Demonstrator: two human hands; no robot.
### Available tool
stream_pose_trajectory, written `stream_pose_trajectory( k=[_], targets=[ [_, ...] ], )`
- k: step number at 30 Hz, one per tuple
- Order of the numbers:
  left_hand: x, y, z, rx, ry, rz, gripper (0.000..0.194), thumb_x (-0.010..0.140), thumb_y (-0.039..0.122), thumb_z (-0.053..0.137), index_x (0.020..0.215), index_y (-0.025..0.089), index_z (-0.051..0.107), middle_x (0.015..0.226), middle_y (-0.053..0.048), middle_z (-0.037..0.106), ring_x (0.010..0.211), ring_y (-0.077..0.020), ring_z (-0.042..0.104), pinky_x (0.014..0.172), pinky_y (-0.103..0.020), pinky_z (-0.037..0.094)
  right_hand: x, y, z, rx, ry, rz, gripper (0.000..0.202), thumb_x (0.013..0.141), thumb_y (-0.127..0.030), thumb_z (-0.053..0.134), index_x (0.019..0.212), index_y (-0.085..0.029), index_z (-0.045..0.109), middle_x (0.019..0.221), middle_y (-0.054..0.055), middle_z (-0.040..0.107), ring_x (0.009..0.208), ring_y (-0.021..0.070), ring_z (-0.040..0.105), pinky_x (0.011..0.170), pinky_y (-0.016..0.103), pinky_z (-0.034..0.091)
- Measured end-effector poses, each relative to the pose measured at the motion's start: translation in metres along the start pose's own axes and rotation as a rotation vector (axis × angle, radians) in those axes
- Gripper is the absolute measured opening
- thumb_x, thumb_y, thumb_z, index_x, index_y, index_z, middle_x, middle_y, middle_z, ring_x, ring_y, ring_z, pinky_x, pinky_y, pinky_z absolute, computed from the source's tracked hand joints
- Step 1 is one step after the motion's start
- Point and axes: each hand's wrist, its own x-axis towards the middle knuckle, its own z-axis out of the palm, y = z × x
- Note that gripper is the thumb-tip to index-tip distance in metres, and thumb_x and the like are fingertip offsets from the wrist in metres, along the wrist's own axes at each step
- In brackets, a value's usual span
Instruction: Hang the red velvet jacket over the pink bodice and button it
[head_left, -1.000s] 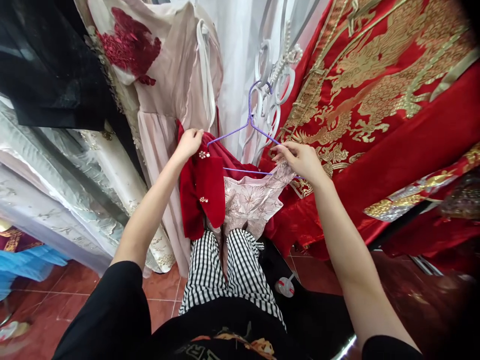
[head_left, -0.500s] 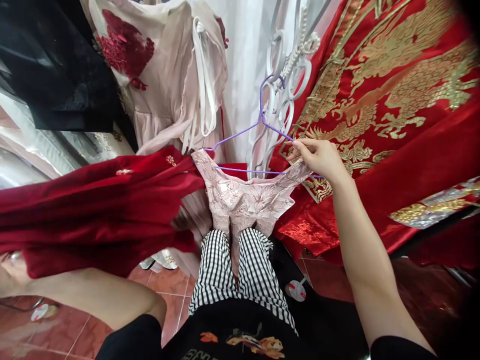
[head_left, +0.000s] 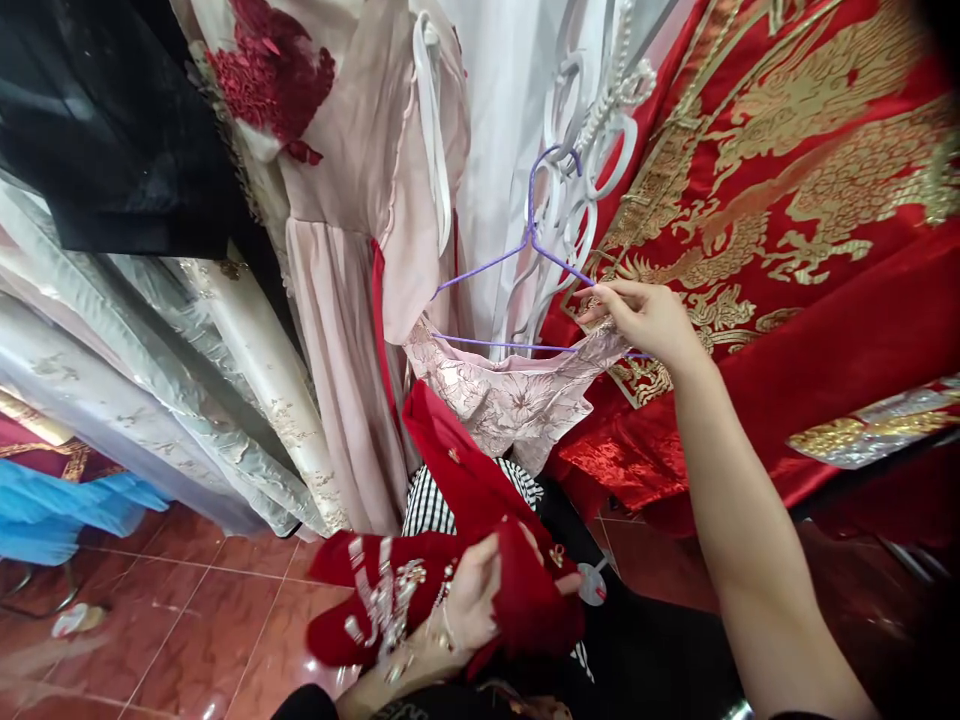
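My left hand (head_left: 474, 597) is closed around a bunched dark red velvet garment (head_left: 536, 600) with beaded trim, held low in front of my body. One strip of it reaches up toward a pale pink floral dress (head_left: 514, 398). That dress hangs on a thin purple hanger (head_left: 531, 240), whose hook is up by a white curled metal stand (head_left: 564, 100). My right hand (head_left: 651, 322) pinches the hanger's right arm, near the dress's right shoulder strap. The dress's lower part is hidden behind the red garment and my checked trousers.
Behind on the left hang a long blush gown (head_left: 337, 300) with red flowers, a black garment (head_left: 112, 130) and several pale gowns. Red cloth with gold dragons (head_left: 795, 170) fills the right. Blue tulle (head_left: 67, 505) hangs low left above the red tiled floor (head_left: 210, 600).
My left hand has swung in from the far left to my front, bringing the red velvet garment with it, now bunched up. My right hand stays on the hanger.
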Motion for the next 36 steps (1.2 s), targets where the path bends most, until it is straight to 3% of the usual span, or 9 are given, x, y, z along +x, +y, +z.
stream_pose_trajectory(
  k=[4,7,11,15,17,20,23,27,36],
  targets=[
    [0.035,-0.056,-0.004,0.050,-0.039,-0.261,0.047,0.062,0.046,0.080,0.103,0.024,0.069,0.130,-0.014,0.065,0.132,-0.0314,0.055,0.112,-0.045,0.042,0.000,0.003,0.004,0.024,0.014,-0.012,0.054,0.095,-0.064,0.043,0.110,-0.024,0.075,0.082,0.007,0.079,0.048,0.0136,0.055,0.048,0.030,0.036],
    [0.038,-0.026,-0.013,0.321,-0.092,-0.244,0.050,0.067,0.042,0.081,0.111,0.023,0.067,0.135,-0.014,0.061,0.133,-0.0295,0.054,0.117,-0.047,0.033,-0.002,0.002,0.006,0.013,0.046,-0.014,0.053,0.095,-0.065,0.042,0.109,-0.025,0.075,0.081,0.006,0.078,0.055,0.0161,0.061,0.053,0.031,0.041],
    [0.021,0.104,0.006,0.812,-0.505,0.467,0.032,0.093,0.045,0.058,0.119,0.029,0.067,0.128,-0.008,0.067,0.117,-0.0217,0.064,0.110,-0.044,0.044,-0.006,-0.001,0.009,-0.054,0.105,-0.007,0.049,0.096,-0.063,0.043,0.107,-0.028,0.075,0.080,0.004,0.077,0.064,0.0193,0.065,0.060,0.033,0.044],
    [0.028,0.262,0.023,0.996,-0.182,1.265,0.025,0.096,0.043,0.055,0.108,0.028,0.071,0.122,-0.004,0.071,0.121,-0.0203,0.063,0.114,-0.043,0.044,-0.007,0.001,0.016,-0.160,0.280,0.062,0.050,0.093,-0.066,0.048,0.099,-0.026,0.076,0.076,0.006,0.074,0.075,0.0251,0.066,0.066,0.035,0.044],
    [0.051,0.325,0.018,0.928,-0.019,1.364,0.035,0.098,0.048,0.049,0.115,0.024,0.068,0.127,-0.006,0.069,0.124,-0.0210,0.061,0.111,-0.042,0.046,-0.007,0.005,0.020,-0.178,0.321,0.100,0.053,0.091,-0.070,0.048,0.093,-0.024,0.075,0.072,0.007,0.071,0.077,0.0270,0.066,0.068,0.036,0.044],
    [0.087,0.380,0.005,0.901,0.079,1.215,0.053,0.102,0.054,0.033,0.128,0.018,0.060,0.137,-0.013,0.062,0.130,-0.0228,0.058,0.109,-0.043,0.047,-0.010,0.014,0.022,-0.162,0.303,0.094,0.051,0.091,-0.068,0.048,0.095,-0.023,0.072,0.079,0.008,0.071,0.081,0.0271,0.065,0.072,0.037,0.046],
    [0.099,0.384,-0.003,1.101,0.136,1.275,0.058,0.099,0.060,0.036,0.130,0.018,0.061,0.138,-0.014,0.062,0.131,-0.0247,0.056,0.109,-0.043,0.045,-0.019,0.026,0.017,-0.117,0.294,0.002,0.040,0.092,-0.057,0.055,0.109,-0.022,0.065,0.100,0.011,0.071,0.094,0.0268,0.064,0.082,0.039,0.048],
    [0.088,0.352,-0.006,1.492,0.057,1.333,0.055,0.092,0.058,0.053,0.127,0.018,0.065,0.115,-0.010,0.074,0.106,-0.0235,0.069,0.098,-0.036,0.052,-0.032,0.043,0.008,-0.004,0.226,-0.048,0.034,0.092,-0.050,0.055,0.114,-0.025,0.061,0.109,0.009,0.069,0.094,0.0243,0.064,0.083,0.038,0.050],
    [0.106,0.328,-0.014,1.313,0.213,1.610,0.039,0.097,0.043,0.048,0.121,0.023,0.070,0.121,-0.007,0.073,0.116,-0.0228,0.068,0.105,-0.038,0.052,-0.030,0.055,0.027,0.155,0.442,0.008,0.039,0.091,-0.060,0.049,0.095,-0.024,0.063,0.095,0.008,0.069,0.089,0.0241,0.065,0.077,0.037,0.052]
  ],
)
